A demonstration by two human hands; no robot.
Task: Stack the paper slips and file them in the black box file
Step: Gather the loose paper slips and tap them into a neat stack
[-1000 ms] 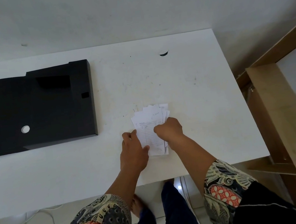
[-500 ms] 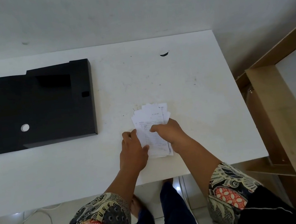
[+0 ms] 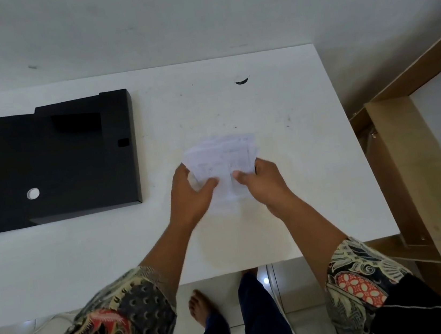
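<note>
Both hands, left hand [image 3: 189,196] and right hand [image 3: 263,183], gripping blurred paper slips [image 3: 222,156] above desk [image 3: 296,156]; best squaring edges before black box file [image 3: 50,161]

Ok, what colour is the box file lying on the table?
Black, with a small round white hole; the box file shows best in the head view.

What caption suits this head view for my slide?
Both hands hold the slips over the table, box file alongside.

A white counter [image 3: 288,200] carries a black box file [image 3: 59,165] lying flat at its left and a small dark scrap [image 3: 241,81], perhaps a chip, farther back.
</note>
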